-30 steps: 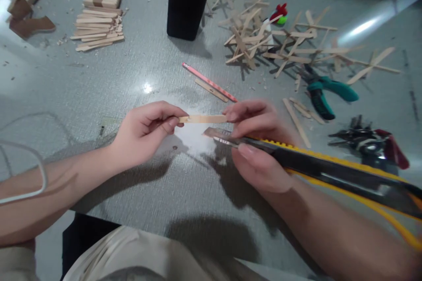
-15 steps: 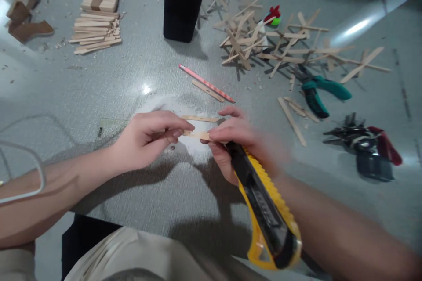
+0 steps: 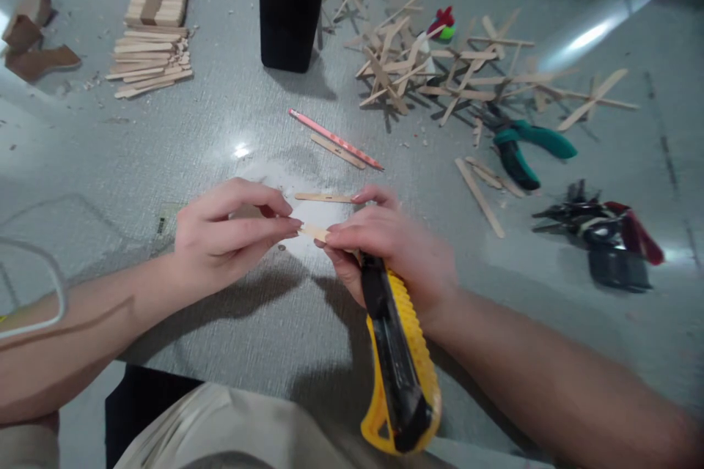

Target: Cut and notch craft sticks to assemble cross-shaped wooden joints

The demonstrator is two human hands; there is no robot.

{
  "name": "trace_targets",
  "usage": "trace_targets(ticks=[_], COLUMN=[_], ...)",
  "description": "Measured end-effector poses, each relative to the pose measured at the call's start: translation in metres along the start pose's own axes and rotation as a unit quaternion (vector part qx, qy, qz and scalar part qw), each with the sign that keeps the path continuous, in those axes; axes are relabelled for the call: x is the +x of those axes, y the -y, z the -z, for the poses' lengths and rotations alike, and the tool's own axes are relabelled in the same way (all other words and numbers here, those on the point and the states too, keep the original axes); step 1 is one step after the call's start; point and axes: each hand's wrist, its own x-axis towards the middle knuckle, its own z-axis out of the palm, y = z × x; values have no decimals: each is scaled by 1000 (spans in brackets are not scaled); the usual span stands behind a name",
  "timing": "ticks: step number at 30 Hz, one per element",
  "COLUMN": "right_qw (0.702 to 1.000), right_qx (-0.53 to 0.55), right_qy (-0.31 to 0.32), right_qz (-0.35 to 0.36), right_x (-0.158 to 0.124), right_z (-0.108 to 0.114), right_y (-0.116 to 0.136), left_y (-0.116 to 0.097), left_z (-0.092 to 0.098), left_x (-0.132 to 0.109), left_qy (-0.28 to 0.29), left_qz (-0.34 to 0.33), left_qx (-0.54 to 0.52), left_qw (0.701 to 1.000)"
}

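Observation:
My right hand [image 3: 396,245] is closed around a yellow and black utility knife [image 3: 404,355], its handle end pointing down toward my lap. Its thumb and forefinger also pinch a short piece of wooden craft stick [image 3: 314,232]. At the stick's other end, the fingertips of my left hand [image 3: 225,231] are pressed together on it. The knife's blade is hidden behind my right hand. Just beyond lies a craft stick [image 3: 323,198] with a small dark mark, close to my right fingertips. A pink pencil [image 3: 335,138] and another marked stick [image 3: 336,152] lie farther off.
Joined craft sticks [image 3: 401,66] spread across the back right, beside green-handled pliers [image 3: 531,143]. A dark-red-handled tool [image 3: 632,231] lies at right. Loose sticks [image 3: 151,62] and a banded bundle [image 3: 158,1] sit back left. A tall black object [image 3: 291,7] stands at the back.
My left hand has shifted left and its grip on the stick has moved to the stick's end. The knife's handle has swung left, more upright in view. The whole view has shifted slightly.

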Motion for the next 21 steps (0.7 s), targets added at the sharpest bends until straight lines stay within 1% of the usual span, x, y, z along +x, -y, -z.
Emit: trace_targets(ticks=[3, 6, 9, 13, 17, 21], right_qw=[1000, 999, 999, 999, 999, 994], right_qx=[-6, -10, -8, -2, -18, -39], right_qy=[19, 38, 37, 33, 34, 63], right_qz=[-3, 2, 4, 3, 35, 77], right_x=[1, 2, 2, 1, 0, -2], right_z=[2, 5, 6, 5, 7, 9], right_y=[2, 4, 6, 9, 11, 10], left_y=[0, -1, -3, -4, -5, -7], left_z=[2, 2, 2, 1, -1, -6], left_x=[1, 1, 2, 2, 3, 3], left_qy=[7, 15, 30, 54, 55, 67], left_qz=[-15, 9, 18, 26, 5, -7], left_qx=[13, 7, 4, 31, 51, 71], left_qw=[1000, 1000, 999, 998, 997, 995])
